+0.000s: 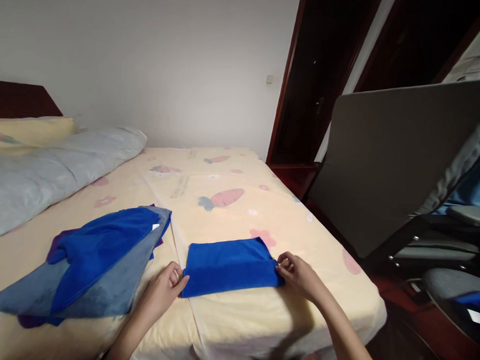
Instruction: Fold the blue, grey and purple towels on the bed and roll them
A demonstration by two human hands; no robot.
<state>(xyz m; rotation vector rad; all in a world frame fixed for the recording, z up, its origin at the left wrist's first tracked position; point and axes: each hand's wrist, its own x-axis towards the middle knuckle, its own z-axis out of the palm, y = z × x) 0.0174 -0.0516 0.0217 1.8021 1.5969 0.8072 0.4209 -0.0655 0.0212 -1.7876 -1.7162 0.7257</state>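
A blue cloth (230, 270) lies on the bed in front of me, its near part folded over in a band along the front. My left hand (167, 285) pinches the cloth's left edge between thumb and fingers. At the right end of the folded band, my right hand (295, 272) grips the other edge. To the left of my left hand is a loose heap of cloths: a crumpled blue cloth (106, 238) on top of a grey cloth (111, 291), with purple and blue corners showing beneath.
The bed (208, 170) has a yellow sheet with a carrot print. A rolled grey quilt (61, 167) and a yellow pillow (31, 131) lie at the left. Beyond the bed's right edge stand a large grey panel (392, 165) and a dark stool (450, 290) with a blue item on it.
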